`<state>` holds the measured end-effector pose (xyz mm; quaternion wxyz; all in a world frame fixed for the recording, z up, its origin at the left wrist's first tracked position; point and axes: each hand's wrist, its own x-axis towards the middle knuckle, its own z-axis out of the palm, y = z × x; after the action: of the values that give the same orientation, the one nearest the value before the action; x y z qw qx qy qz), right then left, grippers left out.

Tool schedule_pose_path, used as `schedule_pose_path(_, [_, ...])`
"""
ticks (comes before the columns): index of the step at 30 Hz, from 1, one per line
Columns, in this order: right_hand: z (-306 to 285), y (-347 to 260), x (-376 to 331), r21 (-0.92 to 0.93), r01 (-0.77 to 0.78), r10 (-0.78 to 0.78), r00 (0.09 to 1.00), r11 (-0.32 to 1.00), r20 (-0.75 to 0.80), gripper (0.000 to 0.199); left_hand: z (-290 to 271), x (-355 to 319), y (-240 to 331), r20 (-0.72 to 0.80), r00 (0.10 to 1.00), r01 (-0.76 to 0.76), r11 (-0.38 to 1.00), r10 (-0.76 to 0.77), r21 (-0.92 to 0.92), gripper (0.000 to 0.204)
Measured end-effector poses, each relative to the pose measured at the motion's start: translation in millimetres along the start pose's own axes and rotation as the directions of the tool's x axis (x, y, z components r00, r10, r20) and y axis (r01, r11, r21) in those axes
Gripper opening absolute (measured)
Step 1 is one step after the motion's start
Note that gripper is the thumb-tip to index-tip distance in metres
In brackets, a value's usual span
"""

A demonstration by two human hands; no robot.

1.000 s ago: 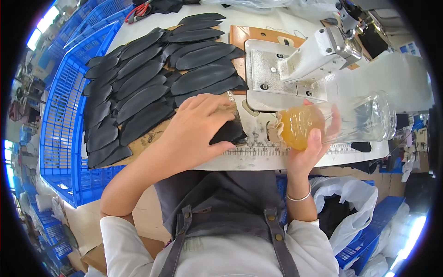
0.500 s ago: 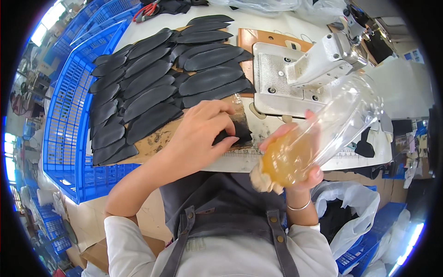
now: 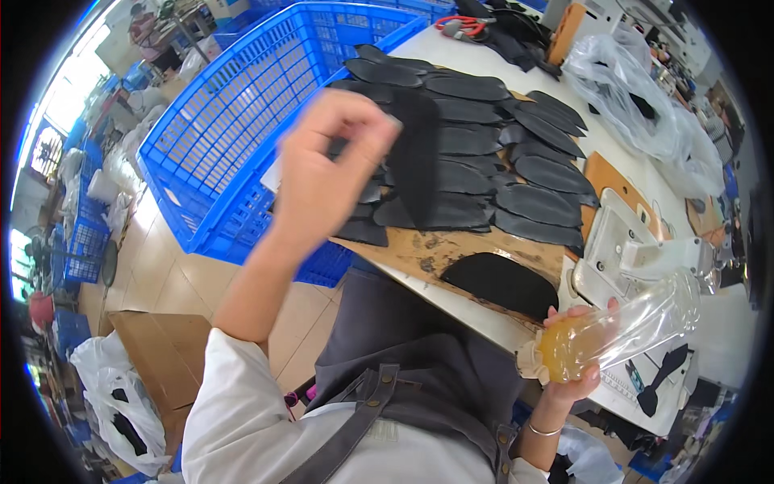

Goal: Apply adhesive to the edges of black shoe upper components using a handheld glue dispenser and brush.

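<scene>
My left hand point(image 3: 318, 173), blurred by motion, is raised above the left part of the board with thumb and fingers pinched. From them hangs a black, flat leaf-shaped piece point(image 3: 417, 161), also blurred. Below it, overlapping rows of similar black pieces point(image 3: 532, 208) cover the stained brown board point(image 3: 407, 252). One black rounded piece point(image 3: 504, 284) lies apart on the board's near edge. My right hand point(image 3: 574, 387) is wrapped round a clear plastic bottle point(image 3: 637, 327), tilted. Yellow glue-like liquid fills its lower end, which has a pale, crusted tip pointing left.
A blue plastic crate point(image 3: 218, 137) stands left of the board. To the right is a metal machine point(image 3: 625, 242) on an orange-brown base. Red-handled scissors point(image 3: 463, 26) and clear plastic bags point(image 3: 637, 89) lie at the back. A cardboard box point(image 3: 161, 355) sits on the floor.
My left hand has lifted a black piece up and leftward from the board's near edge. The view has turned left. My right hand still holds the bottle.
</scene>
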<state>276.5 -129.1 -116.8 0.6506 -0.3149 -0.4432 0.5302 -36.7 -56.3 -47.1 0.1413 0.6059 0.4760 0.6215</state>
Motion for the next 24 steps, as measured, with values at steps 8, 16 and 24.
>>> schedule_pose_path(8, [4.9, -0.9, 4.4, -0.132, 0.036, -0.037, 0.999, 0.991, -0.007, 0.091, -55.3, -15.1, -29.4, 0.206, 0.903, -0.412, 0.623, 0.377, 0.665, 0.012])
schedule_pose_path(16, [14.3, -14.5, 2.6, -0.193, 0.078, -0.084, 0.996, 0.978, -0.023, 0.090, -57.6, -30.9, -67.6, 0.233, 0.972, -0.147, 0.808, 0.012, 0.571, 0.020])
schedule_pose_path(24, [22.0, -23.6, 9.3, -0.375, 0.151, -0.191, 0.979, 0.915, -0.073, 0.090, -34.4, -32.5, -41.1, 0.258, 0.883, -0.469, 0.741, 0.392, 0.480, 0.027])
